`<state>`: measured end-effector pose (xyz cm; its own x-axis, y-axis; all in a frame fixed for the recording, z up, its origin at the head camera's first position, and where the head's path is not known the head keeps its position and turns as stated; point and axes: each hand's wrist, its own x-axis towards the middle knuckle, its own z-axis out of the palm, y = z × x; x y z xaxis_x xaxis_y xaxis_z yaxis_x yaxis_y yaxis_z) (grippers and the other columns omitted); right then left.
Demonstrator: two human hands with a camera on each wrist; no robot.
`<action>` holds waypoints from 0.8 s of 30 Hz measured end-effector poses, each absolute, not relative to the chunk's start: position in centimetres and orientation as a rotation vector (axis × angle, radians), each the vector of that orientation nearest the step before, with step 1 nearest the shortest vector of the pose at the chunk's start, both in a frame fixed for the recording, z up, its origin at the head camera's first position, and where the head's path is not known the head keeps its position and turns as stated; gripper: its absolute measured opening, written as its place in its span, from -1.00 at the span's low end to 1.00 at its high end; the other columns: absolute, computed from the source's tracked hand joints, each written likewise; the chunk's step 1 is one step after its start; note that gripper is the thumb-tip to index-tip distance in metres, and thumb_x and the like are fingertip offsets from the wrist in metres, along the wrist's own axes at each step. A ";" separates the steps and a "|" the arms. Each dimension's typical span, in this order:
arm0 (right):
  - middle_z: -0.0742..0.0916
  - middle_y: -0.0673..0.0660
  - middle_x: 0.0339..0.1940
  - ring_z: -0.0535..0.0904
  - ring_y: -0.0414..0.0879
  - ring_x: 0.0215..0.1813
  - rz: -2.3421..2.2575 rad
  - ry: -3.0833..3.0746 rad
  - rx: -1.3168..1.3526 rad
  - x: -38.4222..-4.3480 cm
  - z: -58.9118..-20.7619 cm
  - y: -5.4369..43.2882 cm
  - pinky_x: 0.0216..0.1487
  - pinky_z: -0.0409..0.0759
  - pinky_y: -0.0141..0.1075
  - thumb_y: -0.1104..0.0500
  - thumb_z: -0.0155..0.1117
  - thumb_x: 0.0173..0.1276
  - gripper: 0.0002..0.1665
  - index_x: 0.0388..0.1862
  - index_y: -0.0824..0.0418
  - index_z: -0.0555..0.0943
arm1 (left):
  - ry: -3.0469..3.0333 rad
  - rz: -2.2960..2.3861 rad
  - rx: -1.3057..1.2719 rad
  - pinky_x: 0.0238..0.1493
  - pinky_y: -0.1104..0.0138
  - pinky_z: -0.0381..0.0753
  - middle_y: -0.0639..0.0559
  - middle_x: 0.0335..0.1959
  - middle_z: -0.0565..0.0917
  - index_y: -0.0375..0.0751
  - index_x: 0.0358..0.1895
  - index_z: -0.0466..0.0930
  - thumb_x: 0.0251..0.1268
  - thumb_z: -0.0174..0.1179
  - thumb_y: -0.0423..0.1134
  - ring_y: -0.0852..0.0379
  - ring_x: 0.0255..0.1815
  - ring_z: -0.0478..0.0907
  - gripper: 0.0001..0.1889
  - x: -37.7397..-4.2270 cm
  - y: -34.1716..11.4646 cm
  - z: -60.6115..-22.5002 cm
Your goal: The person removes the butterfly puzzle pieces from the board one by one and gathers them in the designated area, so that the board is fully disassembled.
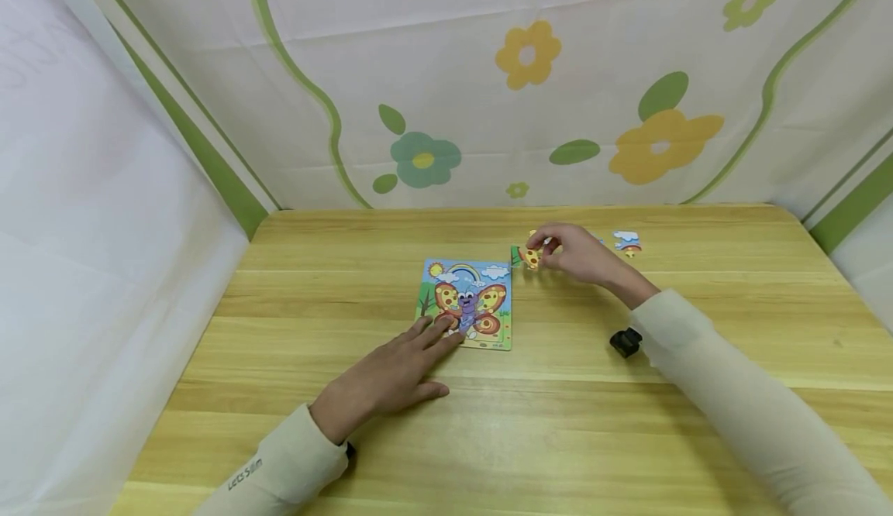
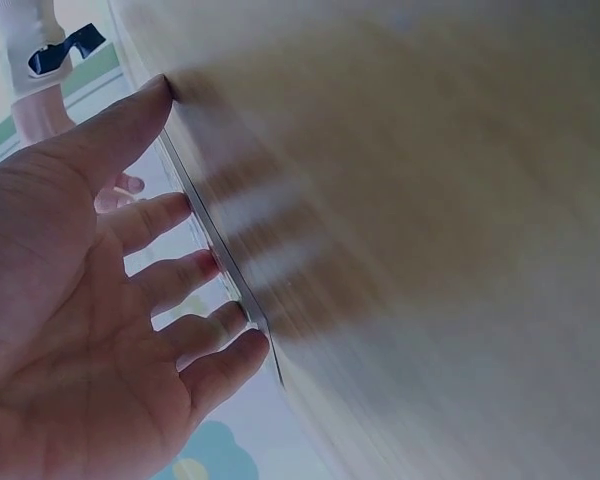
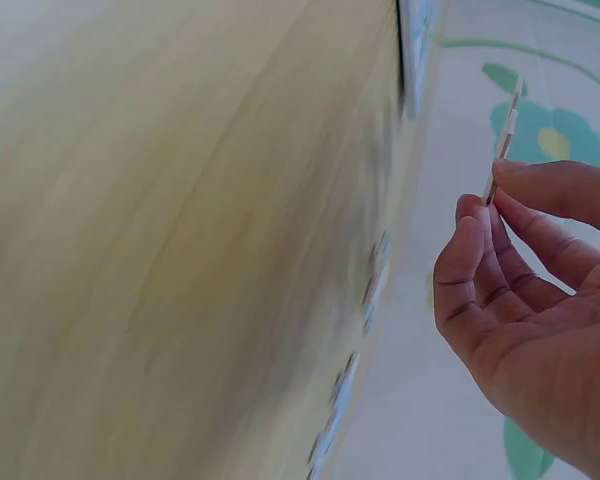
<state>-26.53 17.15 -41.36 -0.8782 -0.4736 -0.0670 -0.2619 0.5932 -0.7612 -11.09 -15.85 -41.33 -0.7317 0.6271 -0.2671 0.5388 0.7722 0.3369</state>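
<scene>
A square puzzle board [image 1: 466, 272] with a butterfly picture lies flat on the table. The left hand [image 1: 398, 365] rests its outstretched fingertips on the board's lower left part; in the left wrist view its fingers [image 2: 170, 280] reach the board's edge. Just beyond the board's upper right corner, the right hand [image 1: 572, 252] pinches a thin puzzle piece [image 3: 507, 140] between thumb and fingers, held above the table. From the head, green and yellow-red colouring shows at this piece [image 1: 518, 256]. Part of the piece is hidden by the fingers.
Loose puzzle pieces [image 1: 627, 242] lie behind the right hand, partly covered by it. A wooden table [image 1: 558, 438] carries everything, with a flowered white curtain [image 1: 474, 74] along its back edge. A black wrist mount [image 1: 625, 342] sits under the right cuff.
</scene>
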 end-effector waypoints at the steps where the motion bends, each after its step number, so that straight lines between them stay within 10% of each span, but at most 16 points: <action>1: 0.69 0.33 0.18 0.59 0.11 0.04 -1.156 2.565 -0.588 -26.6 -41.5 17.4 -0.17 0.58 -0.35 0.47 0.14 0.47 -0.66 0.16 0.38 0.66 | 2.600 0.335 0.889 0.60 -0.19 0.26 -0.13 0.76 -0.01 -0.01 0.72 0.07 0.57 0.18 0.09 -0.31 0.74 -0.05 -0.20 -11.1 -15.8 -41.3; 24: 0.73 0.32 0.08 0.62 0.07 -0.06 -0.990 2.615 -0.546 -26.8 -43.0 19.5 -0.04 0.60 -0.14 0.51 0.22 0.41 -0.71 0.05 0.35 0.68 | 2.603 0.356 0.891 0.60 -0.16 0.28 -0.17 0.74 0.05 -0.04 0.70 0.11 0.56 0.21 0.03 -0.32 0.73 -0.01 -0.22 -11.0 -15.9 -41.3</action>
